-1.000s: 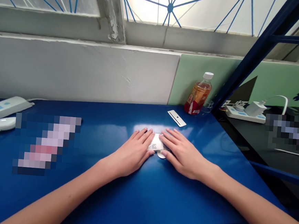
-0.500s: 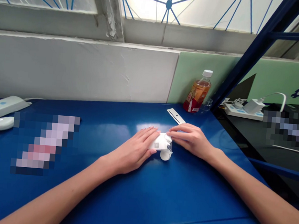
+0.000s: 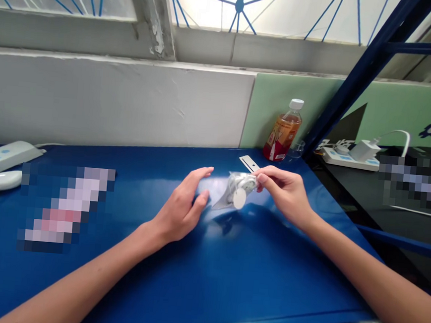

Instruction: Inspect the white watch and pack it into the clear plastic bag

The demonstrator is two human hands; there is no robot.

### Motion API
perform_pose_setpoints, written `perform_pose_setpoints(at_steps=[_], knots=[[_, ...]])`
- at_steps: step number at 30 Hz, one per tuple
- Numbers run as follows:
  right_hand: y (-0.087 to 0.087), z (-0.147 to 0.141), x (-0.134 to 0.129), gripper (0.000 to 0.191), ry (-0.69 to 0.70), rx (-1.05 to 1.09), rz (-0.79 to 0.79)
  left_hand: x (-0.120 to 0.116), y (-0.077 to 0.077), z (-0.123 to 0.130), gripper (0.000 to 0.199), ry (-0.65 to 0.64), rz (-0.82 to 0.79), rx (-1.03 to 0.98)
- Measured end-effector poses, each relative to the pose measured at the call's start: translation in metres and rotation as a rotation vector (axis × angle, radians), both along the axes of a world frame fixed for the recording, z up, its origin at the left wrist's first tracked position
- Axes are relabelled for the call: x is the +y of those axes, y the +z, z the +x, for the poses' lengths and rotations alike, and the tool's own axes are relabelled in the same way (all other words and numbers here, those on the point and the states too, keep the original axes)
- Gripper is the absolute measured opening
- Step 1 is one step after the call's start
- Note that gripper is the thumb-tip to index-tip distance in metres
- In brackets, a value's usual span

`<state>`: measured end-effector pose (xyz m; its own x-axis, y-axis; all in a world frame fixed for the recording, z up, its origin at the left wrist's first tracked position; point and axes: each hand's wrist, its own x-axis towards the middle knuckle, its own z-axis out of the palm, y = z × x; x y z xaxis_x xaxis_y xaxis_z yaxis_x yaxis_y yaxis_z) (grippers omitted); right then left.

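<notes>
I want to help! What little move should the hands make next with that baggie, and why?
Probably bring the open left hand over to pinch the loose lower corner of the clear bag. The right hand holds it alone above the blue table, so it dangles.

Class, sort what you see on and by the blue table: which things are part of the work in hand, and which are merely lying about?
In hand: right hand, clear packet, left hand.
Lying about: drink bottle, white strip, power strip, charger.
</notes>
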<state>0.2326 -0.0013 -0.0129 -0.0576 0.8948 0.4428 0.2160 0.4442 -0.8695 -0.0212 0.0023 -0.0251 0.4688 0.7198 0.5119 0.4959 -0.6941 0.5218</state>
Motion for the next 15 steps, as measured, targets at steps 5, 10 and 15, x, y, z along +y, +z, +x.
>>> perform_pose_setpoints(at_steps=[5,10,15], knots=[[-0.011,-0.002,0.006,0.029,0.068,-0.026,-0.168,-0.01,0.005,0.006,0.073,-0.103,0.163,0.132],[-0.021,-0.006,0.005,0.027,0.084,-0.182,-0.183,-0.011,-0.003,0.008,0.09,-0.216,0.093,0.354],[-0.022,0.0,0.0,0.034,0.105,-0.626,0.134,-0.004,-0.009,0.004,0.077,-0.18,-0.017,0.471]])
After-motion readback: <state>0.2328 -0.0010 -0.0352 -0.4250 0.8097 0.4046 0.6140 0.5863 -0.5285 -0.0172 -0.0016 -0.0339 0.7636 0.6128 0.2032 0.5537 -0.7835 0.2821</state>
